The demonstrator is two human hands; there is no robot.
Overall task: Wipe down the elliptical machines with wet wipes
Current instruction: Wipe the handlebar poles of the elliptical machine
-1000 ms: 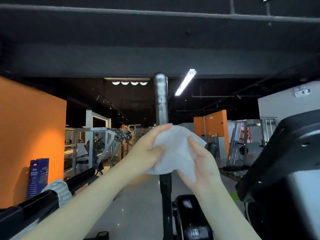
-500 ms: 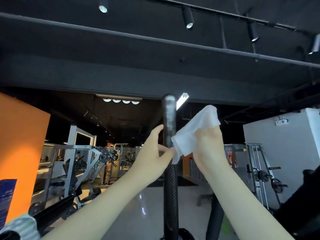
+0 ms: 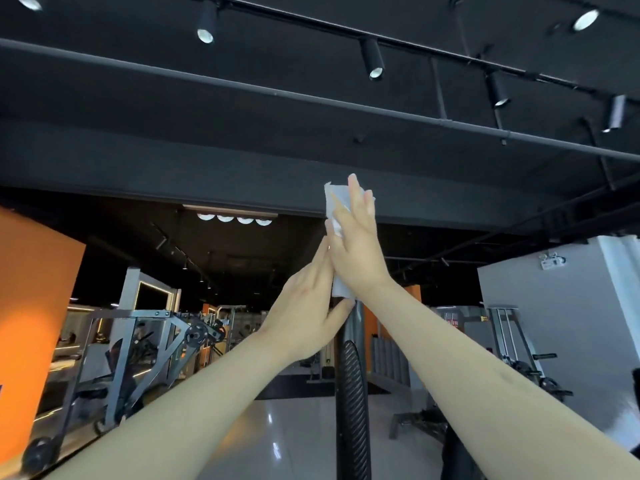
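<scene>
The elliptical's upright handle (image 3: pixel 351 393), a black ribbed bar, rises in the middle of the view. A white wet wipe (image 3: pixel 333 202) is draped over its top end, which is hidden. My right hand (image 3: pixel 356 251) presses the wipe against the bar from the right with straight fingers. My left hand (image 3: pixel 304 306) lies flat against the left side of the wipe and bar, fingers pointing up, with its thumb touching the front of the bar just under the wipe.
Grey weight machines (image 3: pixel 145 341) stand at the left behind an orange wall (image 3: pixel 31 306). A rack with plates (image 3: pixel 512 344) stands at the right by a white wall. The glossy floor (image 3: pixel 277 427) stretches ahead. Black ceiling pipes and spotlights hang overhead.
Both hands have risen to the top of the handle. The wipe, earlier held loose in my right hand beside the bar, now covers the bar's tip between my two palms.
</scene>
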